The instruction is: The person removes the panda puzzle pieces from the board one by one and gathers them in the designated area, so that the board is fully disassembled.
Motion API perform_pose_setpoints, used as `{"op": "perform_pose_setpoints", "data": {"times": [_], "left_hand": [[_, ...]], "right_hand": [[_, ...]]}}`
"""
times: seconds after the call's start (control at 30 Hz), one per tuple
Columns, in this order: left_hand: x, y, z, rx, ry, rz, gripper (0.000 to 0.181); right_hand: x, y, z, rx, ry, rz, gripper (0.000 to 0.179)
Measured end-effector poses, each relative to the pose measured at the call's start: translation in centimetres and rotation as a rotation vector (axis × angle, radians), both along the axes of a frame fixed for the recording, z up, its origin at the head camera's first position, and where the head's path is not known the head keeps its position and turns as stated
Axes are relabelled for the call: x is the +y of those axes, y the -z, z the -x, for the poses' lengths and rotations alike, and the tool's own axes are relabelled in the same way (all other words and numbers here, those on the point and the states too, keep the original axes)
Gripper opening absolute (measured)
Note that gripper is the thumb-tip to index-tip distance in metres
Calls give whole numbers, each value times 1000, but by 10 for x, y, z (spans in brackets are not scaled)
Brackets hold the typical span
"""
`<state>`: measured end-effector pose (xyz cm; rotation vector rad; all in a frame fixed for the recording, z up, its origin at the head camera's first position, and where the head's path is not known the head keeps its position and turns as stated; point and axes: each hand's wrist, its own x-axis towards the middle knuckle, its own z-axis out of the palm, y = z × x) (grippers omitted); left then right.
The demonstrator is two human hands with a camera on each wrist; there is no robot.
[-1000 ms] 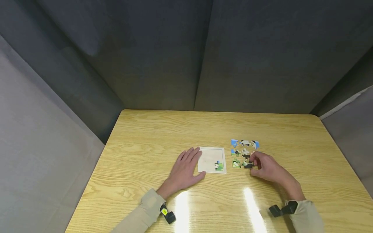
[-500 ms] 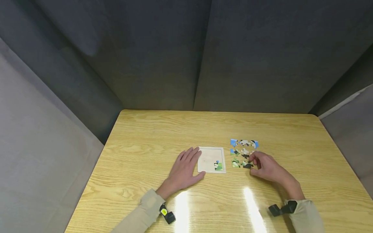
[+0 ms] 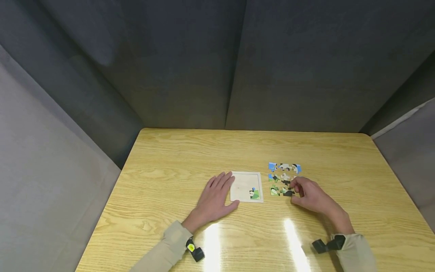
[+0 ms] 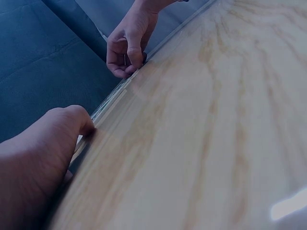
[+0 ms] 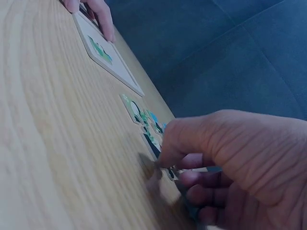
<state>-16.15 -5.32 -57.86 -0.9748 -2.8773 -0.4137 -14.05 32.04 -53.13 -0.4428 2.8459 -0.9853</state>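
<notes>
My left hand [image 3: 213, 198] lies spread at the left edge of a square wooden puzzle board [image 3: 239, 194], fingertips on its rim and thumb by its near corner. One green, black and white puzzle piece [image 3: 255, 194] sits in the board's lower right corner. Right of the board lie several loose panda puzzle pieces [image 3: 284, 166] in rows. My right hand [image 3: 310, 194] has its thumb and fingers curled around the right end of the dark puzzle piece [image 3: 287, 192] in the nearest row, pinching it low at the table. The right wrist view shows the fingertips partly hiding the pieces.
The wooden table [image 3: 170, 151] runs back to dark grey curtains [image 3: 187, 75]. A paler curtain [image 3: 44, 170] hangs at the left side. Black wrist cameras [image 3: 328, 244] sit at both cuffs. Light glares off the table's near part.
Almost nothing moves. The left hand stays on the board, and the right hand stays low at the dark puzzle piece, with the whole view shifted very slightly.
</notes>
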Motion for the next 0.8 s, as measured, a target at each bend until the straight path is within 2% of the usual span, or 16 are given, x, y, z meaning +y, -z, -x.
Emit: {"op": "perform_pose_setpoints", "data": {"times": [0.2,0.27,0.47,0.67,0.8], "left_hand": [[0,0,0,6,-1,3,84],[0,1,0,3,-4,10,84],[0,0,0,2,-7,14,84],[0,0,0,8,-6,8,84],[0,0,0,4,-4,7,84]], "right_hand": [[-13,3,-3,180,17,45,25],[-20,3,-4,210,5,53,24],[-46,2,-5,199,-49,72,24],[-72,6,-5,186,-93,64,34],[-83,8,-4,170,-133,53,31]]}}
